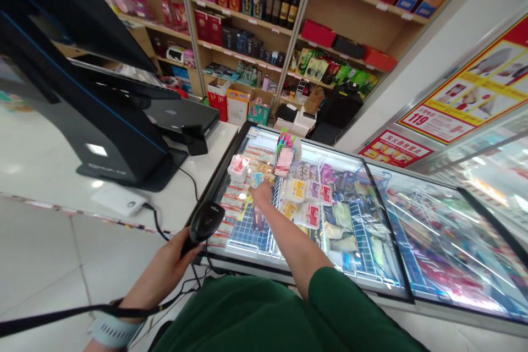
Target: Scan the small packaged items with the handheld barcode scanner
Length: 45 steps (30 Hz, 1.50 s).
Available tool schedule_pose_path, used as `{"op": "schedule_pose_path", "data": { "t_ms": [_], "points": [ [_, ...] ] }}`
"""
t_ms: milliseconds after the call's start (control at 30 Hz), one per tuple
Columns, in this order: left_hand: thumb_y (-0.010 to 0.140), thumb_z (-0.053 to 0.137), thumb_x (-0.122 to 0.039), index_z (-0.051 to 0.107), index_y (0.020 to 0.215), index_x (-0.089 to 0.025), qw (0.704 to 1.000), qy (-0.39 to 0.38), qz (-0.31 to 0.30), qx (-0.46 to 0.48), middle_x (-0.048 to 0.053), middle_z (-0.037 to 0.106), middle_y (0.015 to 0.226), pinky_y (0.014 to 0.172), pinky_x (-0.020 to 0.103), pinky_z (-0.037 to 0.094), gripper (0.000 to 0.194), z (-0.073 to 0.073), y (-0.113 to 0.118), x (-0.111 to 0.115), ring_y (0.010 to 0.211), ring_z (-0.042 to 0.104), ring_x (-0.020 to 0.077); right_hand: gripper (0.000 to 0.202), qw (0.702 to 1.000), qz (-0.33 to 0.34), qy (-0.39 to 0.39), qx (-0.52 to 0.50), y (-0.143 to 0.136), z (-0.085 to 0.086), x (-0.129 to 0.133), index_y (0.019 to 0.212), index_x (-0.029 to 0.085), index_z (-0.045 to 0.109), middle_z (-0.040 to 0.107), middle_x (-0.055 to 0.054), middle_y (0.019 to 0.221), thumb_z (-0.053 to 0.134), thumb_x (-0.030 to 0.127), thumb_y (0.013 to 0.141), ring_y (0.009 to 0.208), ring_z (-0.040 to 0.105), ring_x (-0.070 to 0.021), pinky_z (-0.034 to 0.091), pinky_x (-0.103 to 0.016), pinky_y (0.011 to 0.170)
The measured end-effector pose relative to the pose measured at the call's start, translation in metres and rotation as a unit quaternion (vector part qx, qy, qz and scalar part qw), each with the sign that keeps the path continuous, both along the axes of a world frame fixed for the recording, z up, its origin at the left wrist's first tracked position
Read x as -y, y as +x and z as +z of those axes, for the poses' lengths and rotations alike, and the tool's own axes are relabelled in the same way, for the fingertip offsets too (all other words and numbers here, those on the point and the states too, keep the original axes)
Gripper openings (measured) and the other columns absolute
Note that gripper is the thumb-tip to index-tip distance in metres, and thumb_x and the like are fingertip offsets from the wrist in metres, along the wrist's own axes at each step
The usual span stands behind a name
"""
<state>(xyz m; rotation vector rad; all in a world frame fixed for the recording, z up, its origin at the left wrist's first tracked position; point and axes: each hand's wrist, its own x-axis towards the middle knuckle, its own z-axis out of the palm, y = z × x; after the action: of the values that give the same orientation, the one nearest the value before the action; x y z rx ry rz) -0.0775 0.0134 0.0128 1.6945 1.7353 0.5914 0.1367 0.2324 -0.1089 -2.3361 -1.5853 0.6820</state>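
My left hand [177,257] is wrapped round the handle of a black barcode scanner [207,221], held over the near left edge of a glass-topped chest freezer [243,243]. Above the glass, my right hand [261,196] reaches forward, its fingers closed at a small pack with a blue label [256,179]. Left of that pack is a clear pack with a red label [239,166]. To the right of my right hand, several packs with yellow, purple and red labels, such as a yellow-labelled pack [295,190], lie on the glass.
A black monitor stand [111,137] and a white box-shaped device [119,199] with a cable stand on the white counter [25,162] at left. A tub of colourful items [287,146] stands at the freezer's far side. Stocked shelves [247,60] line the back wall.
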Motion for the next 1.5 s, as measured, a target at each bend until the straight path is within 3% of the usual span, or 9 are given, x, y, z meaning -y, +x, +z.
{"op": "schedule_pose_path", "data": {
  "t_ms": [100, 233, 400, 567, 967, 1367, 1500],
  "points": [
    [0.087, 0.048, -0.046, 0.052, 0.117, -0.016, 1.000, 0.000, -0.005, 0.000, 0.011, 0.070, 0.107, 0.083, 0.034, 0.053, 0.043, -0.008, -0.001, -0.003, 0.098, 0.066, 0.0256, 0.068, 0.999, 0.006, 0.039, 0.002, 0.016, 0.002, 0.024, 0.122, 0.010, 0.044, 0.052, -0.020, 0.121, 0.072, 0.040, 0.068, 0.105, 0.059, -0.0293, 0.049, -0.035, 0.083],
    [0.086, 0.047, -0.044, 0.050, 0.121, -0.015, 0.999, -0.004, -0.031, -0.006, 0.012, 0.068, 0.113, 0.088, 0.036, 0.051, 0.046, -0.014, 0.007, -0.012, 0.103, 0.065, 0.0269, 0.059, 0.987, 0.041, 0.152, 0.016, 0.040, 0.004, 0.069, 0.120, 0.013, 0.046, 0.052, -0.015, 0.116, 0.069, 0.033, 0.070, 0.105, 0.055, -0.0268, 0.048, -0.036, 0.085],
    [0.086, 0.048, -0.044, 0.051, 0.122, -0.015, 0.996, -0.005, -0.088, -0.003, 0.011, 0.067, 0.116, 0.091, 0.033, 0.049, 0.046, -0.008, 0.030, -0.025, 0.107, 0.063, 0.0259, 0.053, 0.959, 0.078, 0.267, 0.060, 0.067, 0.016, 0.118, 0.119, 0.014, 0.048, 0.050, -0.013, 0.114, 0.068, 0.030, 0.073, 0.110, 0.047, -0.0266, 0.041, -0.040, 0.093],
    [0.086, 0.048, -0.041, 0.049, 0.123, -0.015, 0.989, -0.006, -0.148, 0.007, 0.011, 0.066, 0.115, 0.091, 0.032, 0.048, 0.045, 0.001, 0.060, -0.031, 0.105, 0.063, 0.0247, 0.054, 0.944, 0.097, 0.295, 0.112, 0.088, 0.025, 0.145, 0.121, 0.011, 0.050, 0.051, -0.015, 0.112, 0.068, 0.038, 0.077, 0.110, 0.046, -0.0276, 0.036, -0.045, 0.097],
    [0.084, 0.048, -0.041, 0.048, 0.127, -0.011, 0.977, -0.016, -0.214, 0.020, 0.014, 0.062, 0.123, 0.099, 0.037, 0.043, 0.051, 0.006, 0.094, -0.029, 0.114, 0.058, 0.0263, 0.053, 0.928, 0.110, 0.316, 0.167, 0.105, 0.034, 0.172, 0.124, 0.009, 0.049, 0.053, -0.018, 0.115, 0.061, 0.042, 0.085, 0.111, 0.045, -0.0280, 0.029, -0.049, 0.103],
    [0.085, 0.048, -0.040, 0.048, 0.125, -0.013, 0.973, -0.026, -0.229, 0.014, 0.014, 0.062, 0.123, 0.098, 0.036, 0.043, 0.048, 0.001, 0.093, -0.023, 0.115, 0.058, 0.0259, 0.058, 0.935, 0.110, 0.307, 0.135, 0.106, 0.030, 0.180, 0.129, 0.010, 0.046, 0.051, -0.018, 0.117, 0.063, 0.042, 0.083, 0.111, 0.047, -0.0290, 0.043, -0.044, 0.093],
    [0.085, 0.048, -0.040, 0.048, 0.125, -0.014, 0.975, -0.023, -0.222, 0.014, 0.013, 0.062, 0.122, 0.097, 0.036, 0.044, 0.048, 0.000, 0.090, -0.024, 0.114, 0.058, 0.0260, 0.061, 0.950, 0.078, 0.285, 0.098, 0.104, 0.025, 0.179, 0.129, 0.012, 0.045, 0.051, -0.015, 0.119, 0.064, 0.043, 0.081, 0.112, 0.049, -0.0266, 0.046, -0.038, 0.093]
  ]
}}
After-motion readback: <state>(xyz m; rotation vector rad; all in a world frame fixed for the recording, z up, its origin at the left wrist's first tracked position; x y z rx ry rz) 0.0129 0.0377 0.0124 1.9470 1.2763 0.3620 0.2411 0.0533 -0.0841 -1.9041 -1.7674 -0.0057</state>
